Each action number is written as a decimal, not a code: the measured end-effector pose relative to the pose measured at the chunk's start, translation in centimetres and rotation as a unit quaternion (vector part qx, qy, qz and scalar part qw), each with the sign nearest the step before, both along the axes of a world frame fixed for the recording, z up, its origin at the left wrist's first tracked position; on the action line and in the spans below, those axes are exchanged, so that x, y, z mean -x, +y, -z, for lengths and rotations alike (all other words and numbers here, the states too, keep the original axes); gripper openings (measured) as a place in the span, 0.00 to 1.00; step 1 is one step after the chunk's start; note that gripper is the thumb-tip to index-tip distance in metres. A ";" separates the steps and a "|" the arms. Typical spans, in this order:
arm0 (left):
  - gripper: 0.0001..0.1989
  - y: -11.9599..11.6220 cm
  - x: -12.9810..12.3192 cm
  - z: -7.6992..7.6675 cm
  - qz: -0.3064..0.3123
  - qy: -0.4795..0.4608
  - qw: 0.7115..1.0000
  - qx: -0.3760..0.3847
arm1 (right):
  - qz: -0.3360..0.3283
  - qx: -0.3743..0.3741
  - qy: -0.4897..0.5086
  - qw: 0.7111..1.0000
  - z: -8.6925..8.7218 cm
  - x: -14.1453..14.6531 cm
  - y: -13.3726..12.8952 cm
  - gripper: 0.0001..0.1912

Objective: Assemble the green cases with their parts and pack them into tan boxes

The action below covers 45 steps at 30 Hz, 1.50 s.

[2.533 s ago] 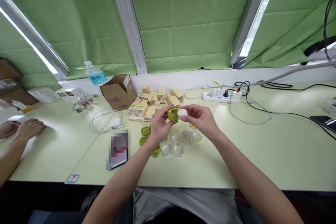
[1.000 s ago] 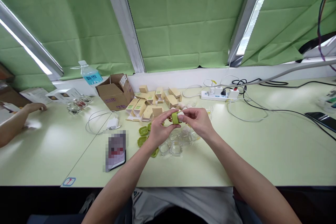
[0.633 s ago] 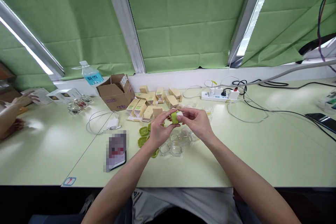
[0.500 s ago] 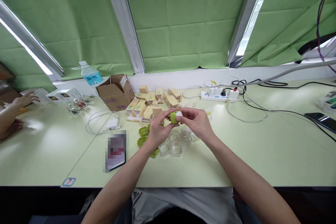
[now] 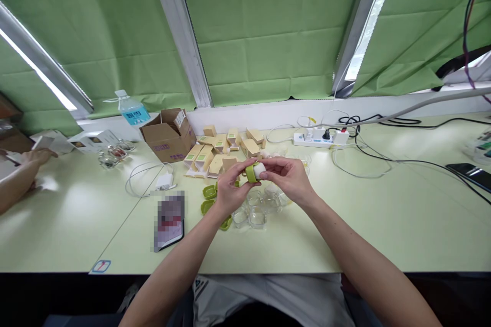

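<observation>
Left hand (image 5: 232, 189) has the green cup (image 5: 250, 173) pinched thumb-to-fingers, probably to steady it, since the right hand (image 5: 290, 179) is pinching the white piece (image 5: 259, 169) at its right-facing mouth. Both are up off the table (image 5: 368, 219), clear containers (image 5: 258, 218) nearby.

Bright light edges the green blinds (image 5: 264, 25) and glare spots the table (image 5: 383, 225)

It's bare hands (image 5: 287, 180) and bare forearms (image 5: 356, 250) for this person, with a pale grey garment (image 5: 295, 294) softly creased below, and there, on its left side, a small dark-and-white mark (image 5: 200, 286)!
</observation>
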<state>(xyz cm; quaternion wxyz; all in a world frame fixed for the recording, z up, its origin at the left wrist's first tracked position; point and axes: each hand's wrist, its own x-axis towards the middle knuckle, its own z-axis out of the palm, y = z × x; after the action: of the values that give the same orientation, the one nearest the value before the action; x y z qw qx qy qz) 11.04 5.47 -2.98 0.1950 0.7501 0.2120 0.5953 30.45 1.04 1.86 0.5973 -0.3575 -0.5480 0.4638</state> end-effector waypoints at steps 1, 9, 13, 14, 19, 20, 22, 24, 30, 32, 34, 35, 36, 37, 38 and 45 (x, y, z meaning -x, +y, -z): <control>0.28 0.0 0.0 -0.1 -0.005 0.000 1.000 -0.011 | 0.005 -0.001 0.002 1.000 0.0 0.1 0.0 0.21; 0.28 -0.3 -0.1 -0.4 -0.036 0.002 0.997 -0.064 | 0.013 -0.019 0.010 1.000 0.5 0.4 0.1 0.20; 0.26 -0.3 -0.2 -0.2 -0.050 0.006 0.997 -0.063 | 0.021 -0.029 -0.005 0.999 0.6 0.4 0.2 0.20; 0.26 -0.3 -0.2 -0.2 -0.052 0.008 0.996 -0.065 | 0.022 -0.027 -0.008 0.999 0.6 0.4 0.3 0.20; 0.26 -0.5 -0.3 -0.2 -0.077 0.025 0.994 -0.078 | 0.033 -0.016 -0.014 0.999 0.4 0.3 0.3 0.19; 0.26 -0.6 -0.3 -0.3 -0.084 0.029 0.993 -0.080 | 0.036 -0.015 -0.016 0.999 0.4 0.3 0.3 0.19; 0.25 -0.6 -0.3 -0.4 -0.094 0.037 0.991 -0.088 | 0.040 -0.014 -0.020 0.999 0.3 0.3 0.3 0.20; 0.25 -0.6 -0.3 -0.5 -0.098 0.043 0.988 -0.107 | 0.042 -0.014 -0.021 0.999 0.3 0.2 0.3 0.21; 0.25 -0.3 -0.4 -0.4 -0.102 0.044 0.981 -0.157 | 0.040 -0.012 -0.019 0.999 0.4 0.2 0.3 0.21; 0.24 -0.2 -0.4 -0.2 -0.111 0.048 0.981 -0.152 | 0.042 -0.009 -0.017 0.999 0.4 0.3 0.4 0.21; 0.23 -0.1 -0.5 0.0 -0.116 0.050 0.982 -0.141 | 0.040 -0.005 -0.012 0.999 0.6 0.4 0.5 0.22; 0.23 0.0 -0.5 0.1 -0.116 0.049 0.982 -0.138 | 0.039 -0.004 -0.008 0.999 0.7 0.5 0.5 0.22; 0.23 0.0 -0.5 0.2 -0.116 0.046 0.983 -0.136 | 0.039 -0.004 -0.003 0.999 0.8 0.6 0.6 0.23; 0.23 0.0 -0.5 0.2 -0.116 0.044 0.983 -0.134 | 0.039 -0.004 0.003 0.999 0.8 0.7 0.7 0.24; 0.23 0.0 -0.5 0.2 -0.117 0.041 0.983 -0.133 | 0.040 -0.003 0.007 0.999 0.9 0.8 0.7 0.24; 0.22 -0.3 -0.7 -0.1 -0.116 0.035 0.986 -0.114 | 0.048 -0.005 0.007 0.999 1.3 1.1 0.9 0.22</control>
<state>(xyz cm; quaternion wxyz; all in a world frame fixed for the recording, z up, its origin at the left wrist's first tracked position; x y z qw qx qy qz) 11.73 5.20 -2.88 0.0305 0.7581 0.2347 0.6077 29.35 1.91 0.58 0.6241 -0.3772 -0.5284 0.4347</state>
